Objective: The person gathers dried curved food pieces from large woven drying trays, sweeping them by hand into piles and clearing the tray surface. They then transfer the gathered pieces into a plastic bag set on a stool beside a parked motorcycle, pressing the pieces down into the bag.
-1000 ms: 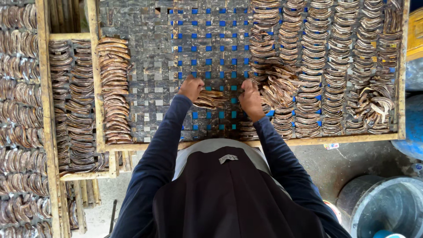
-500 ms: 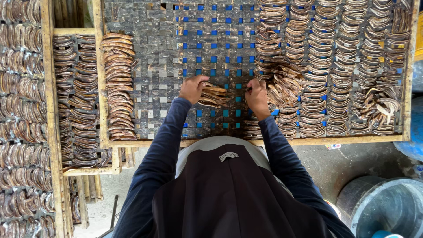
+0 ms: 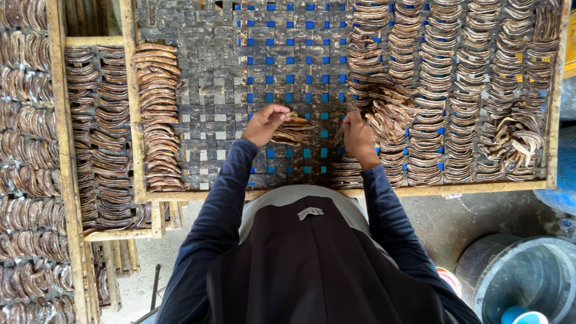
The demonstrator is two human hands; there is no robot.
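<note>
The left hand (image 3: 264,123) pinches closed on the near end of a small bundle of brown curved strips (image 3: 293,129), which rests on the woven rack (image 3: 210,90) just right of that grip. The right hand (image 3: 358,137) is curled shut, fingers tucked into the loose heap (image 3: 390,117) touching its right side; what exactly it has hold of I cannot tell.

The risks, as I judge them: the left grip takes only one end of the bundle, so the strips could fan out or slide apart if lifted unevenly. The heap beside the right grip is untidy, and a tug could drag neighbours out of the rows (image 3: 456,90) beyond it. Thin pieces might also slip through the open gaps in the weave between the two hands.

Farther left of the left grip a neat stack (image 3: 157,114) lies along the rack's wooden frame (image 3: 129,96); more filled racks (image 3: 36,150) lie beyond. A grey bucket (image 3: 522,279) stands on the floor below the right arm.
</note>
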